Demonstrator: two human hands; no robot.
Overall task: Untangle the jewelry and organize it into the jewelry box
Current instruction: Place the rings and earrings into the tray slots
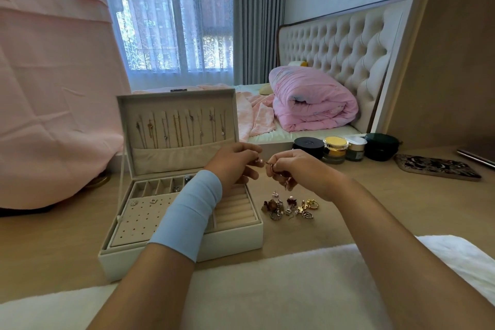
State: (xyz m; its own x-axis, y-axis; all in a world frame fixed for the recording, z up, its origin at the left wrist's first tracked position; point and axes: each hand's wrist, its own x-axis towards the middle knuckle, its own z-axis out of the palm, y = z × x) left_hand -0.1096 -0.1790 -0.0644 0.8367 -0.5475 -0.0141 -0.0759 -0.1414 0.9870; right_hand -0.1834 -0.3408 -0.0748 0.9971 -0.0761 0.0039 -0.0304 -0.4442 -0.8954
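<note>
**A:** Where was the jewelry at that moment?

**B:** A small tangled cluster [271,167] hung between the two hands, raised over the table. The left hand [235,163] pinched one end with curled fingers. The right hand [300,169] had its fingers curled round the other end, and a bit dangled below its fingertips. The loose pile [290,207] lay on the table just beneath the right fingers.

**A:** How would those pieces handle?

**B:** I judged them very light, hard and slick, with thin hooks and posts that could bend or snag. It seemed best to pinch the solid body of each piece and ease the hooks apart rather than pull.

**A:** And the jewelry box [227,242]?

**B:** It stood open below and to the left of the left fingers. The ring rolls [235,206] were nearest, just under that hand. The stud panel [134,222] sat further left, and it held a couple of pieces. Necklaces [174,128] hung in the lid [176,94], beyond the left fingertips.

**A:** Was anything in the way?

**B:** The left forearm, in its blue sleeve [187,211], crossed the box and hid part of the tray. Some cosmetic jars [334,150] stood beyond the right fingers, well apart from them. A patterned case [436,167] lay far off to the right. A dropped piece could have rolled off the table edge or fallen into the pile.
</note>
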